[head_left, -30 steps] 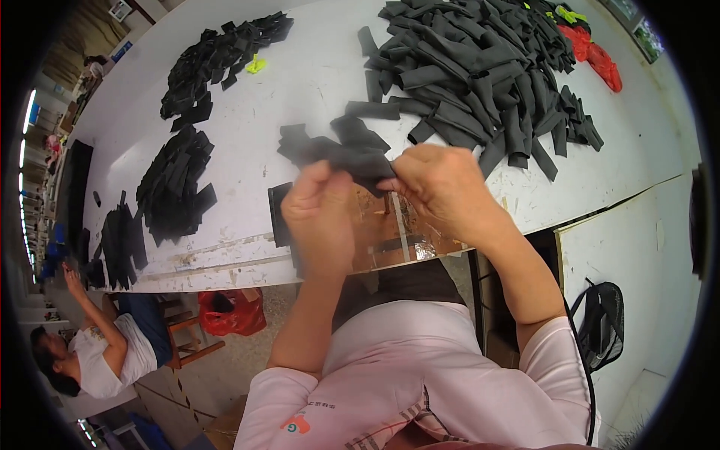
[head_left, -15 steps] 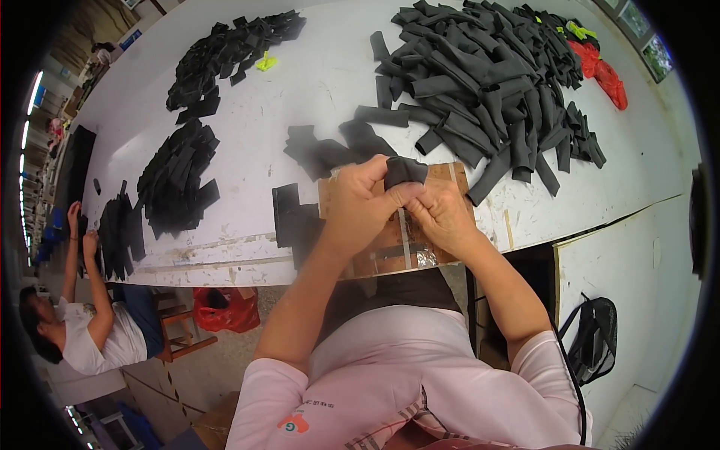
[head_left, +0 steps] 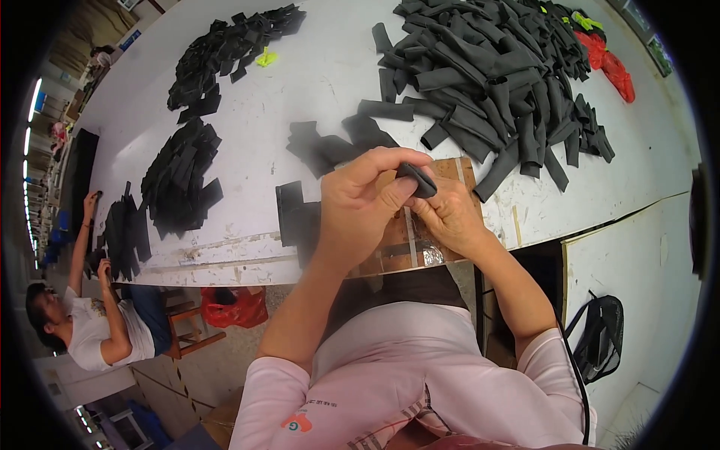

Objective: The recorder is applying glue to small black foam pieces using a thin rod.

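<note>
Both my hands meet over a brown cardboard sheet (head_left: 397, 241) at the table's near edge. Between them is a small black fabric tube (head_left: 417, 180), its rolled end pointing right. My left hand (head_left: 356, 199) grips it between thumb and curled forefinger. The closed fingers of my right hand (head_left: 457, 219) pinch its lower part, which they mostly hide. Left of the cardboard lie flat black fabric pieces (head_left: 291, 214). Just beyond my hands are more dark pieces (head_left: 319, 146). A large heap of black fabric tubes (head_left: 480, 82) spreads at the far right.
Stacks of flat black pieces (head_left: 180, 176) lie on the white table (head_left: 259, 165) at left. A yellow scrap (head_left: 266, 57) and a red plastic bag (head_left: 616, 79) lie farther off. At far left a co-worker (head_left: 112, 330) sits handling dark pieces. A black mesh bag (head_left: 602, 337) hangs at right.
My left forefinger has come over the top of the tube, and the tube has tilted to the right. The co-worker's hands have moved apart, one reaching farther along the table.
</note>
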The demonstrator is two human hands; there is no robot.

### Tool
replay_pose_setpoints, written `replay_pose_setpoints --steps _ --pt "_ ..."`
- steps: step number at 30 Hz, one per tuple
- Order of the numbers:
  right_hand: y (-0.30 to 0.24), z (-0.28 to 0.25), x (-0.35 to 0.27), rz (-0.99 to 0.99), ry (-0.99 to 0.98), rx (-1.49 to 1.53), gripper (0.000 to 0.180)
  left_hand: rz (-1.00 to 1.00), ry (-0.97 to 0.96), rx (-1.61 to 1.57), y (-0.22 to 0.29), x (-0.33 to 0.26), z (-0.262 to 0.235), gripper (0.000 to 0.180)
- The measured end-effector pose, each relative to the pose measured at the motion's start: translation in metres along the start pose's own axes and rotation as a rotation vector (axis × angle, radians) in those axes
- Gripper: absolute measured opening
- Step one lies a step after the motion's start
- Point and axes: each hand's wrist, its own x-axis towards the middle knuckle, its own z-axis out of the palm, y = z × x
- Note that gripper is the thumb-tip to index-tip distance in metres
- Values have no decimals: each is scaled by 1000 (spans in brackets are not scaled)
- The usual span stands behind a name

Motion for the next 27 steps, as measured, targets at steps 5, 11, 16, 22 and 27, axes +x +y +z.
replay_pose_setpoints --steps 5,11,16,22,27 --pt "-2 -2 0 -31 4 50 8 -36 -74 -160 -2 -1 -5 19" --pt "-2 -1 2 139 -53 75 10 47 34 -101 2 0 2 12" --pt "-19 -18 14 78 -163 -24 17 129 162 -131 4 -4 6 13" --pt "-16 -18 13 53 -164 -104 16 128 317 -362 -2 -11 -7 14" --pt "-15 -13 12 150 -152 -14 16 89 331 -322 -1 -13 -5 14"
